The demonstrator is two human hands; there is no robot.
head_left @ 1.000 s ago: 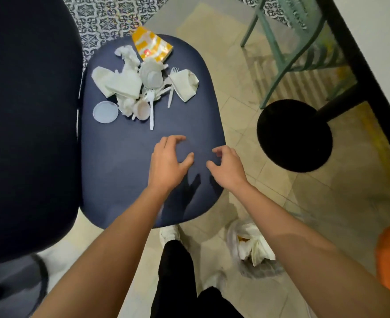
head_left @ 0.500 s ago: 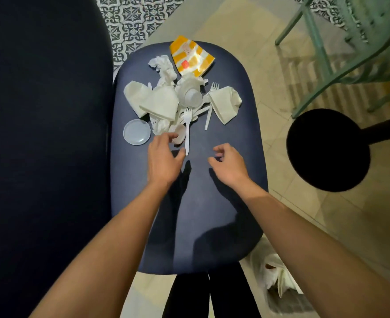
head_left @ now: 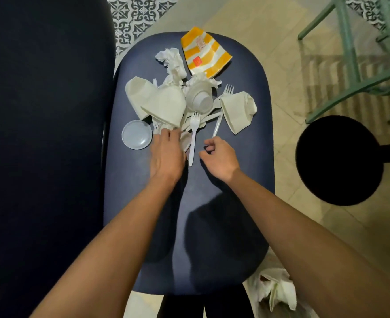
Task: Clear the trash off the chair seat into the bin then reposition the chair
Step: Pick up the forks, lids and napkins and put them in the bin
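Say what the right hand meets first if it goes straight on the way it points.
Most likely the handle of the white fork, just ahead of the right hand; how high the hand is remains unclear.

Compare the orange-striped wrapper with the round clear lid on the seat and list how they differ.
Colour: the wrapper is orange-and-white striped; the lid is plain translucent white.
Shape: the wrapper is angular paper; the lid is a rimmed round disc.
Place: the wrapper lies at the far edge of the chair seat; the lid lies nearer, beside the left hand.
Both rest on the seat, unheld.
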